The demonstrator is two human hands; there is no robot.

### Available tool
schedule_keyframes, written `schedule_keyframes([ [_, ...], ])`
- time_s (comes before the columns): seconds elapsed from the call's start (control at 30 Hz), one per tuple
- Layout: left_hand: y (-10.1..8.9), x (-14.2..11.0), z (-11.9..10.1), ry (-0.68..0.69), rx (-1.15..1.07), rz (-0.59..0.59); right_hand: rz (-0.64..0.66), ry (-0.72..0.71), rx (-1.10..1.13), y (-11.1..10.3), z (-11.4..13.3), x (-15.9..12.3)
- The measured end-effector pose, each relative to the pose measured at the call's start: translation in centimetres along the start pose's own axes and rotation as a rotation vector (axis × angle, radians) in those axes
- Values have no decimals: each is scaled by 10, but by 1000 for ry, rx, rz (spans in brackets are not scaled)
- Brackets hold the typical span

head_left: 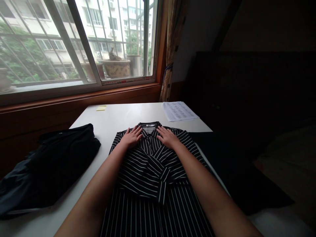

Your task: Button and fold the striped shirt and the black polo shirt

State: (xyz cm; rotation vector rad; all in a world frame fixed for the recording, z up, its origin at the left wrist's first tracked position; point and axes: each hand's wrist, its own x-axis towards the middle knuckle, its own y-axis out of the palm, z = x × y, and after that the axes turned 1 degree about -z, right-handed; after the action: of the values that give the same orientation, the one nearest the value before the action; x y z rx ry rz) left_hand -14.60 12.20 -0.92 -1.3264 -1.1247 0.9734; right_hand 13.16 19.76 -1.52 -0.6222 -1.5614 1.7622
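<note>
A black shirt with white stripes (148, 174) lies spread on the white table (133, 112), collar at the far end and sleeves folded across its front. My left hand (132, 136) rests flat on the shirt just left of the collar, fingers spread. On the other side, my right hand (168, 136) lies flat too, its fingertips at the right edge of the collar. Neither hand grips the cloth. A pale label (150, 125) shows inside the collar. The shirt's lower end runs out of view between my forearms.
Dark folded clothing (64, 164) is heaped on the left of the table. Dark cloth (237, 168) hangs over the right edge. Printed sheets (180, 111) lie at the back right, a yellow sticky note (101, 108) at the back left. A barred window (98, 42) stands behind.
</note>
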Motion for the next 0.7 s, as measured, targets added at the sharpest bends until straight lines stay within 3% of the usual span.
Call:
schedule_keyframes([
  [0.7,3,7,1,-43,-7,23,51,2,-18,1,-6,5],
])
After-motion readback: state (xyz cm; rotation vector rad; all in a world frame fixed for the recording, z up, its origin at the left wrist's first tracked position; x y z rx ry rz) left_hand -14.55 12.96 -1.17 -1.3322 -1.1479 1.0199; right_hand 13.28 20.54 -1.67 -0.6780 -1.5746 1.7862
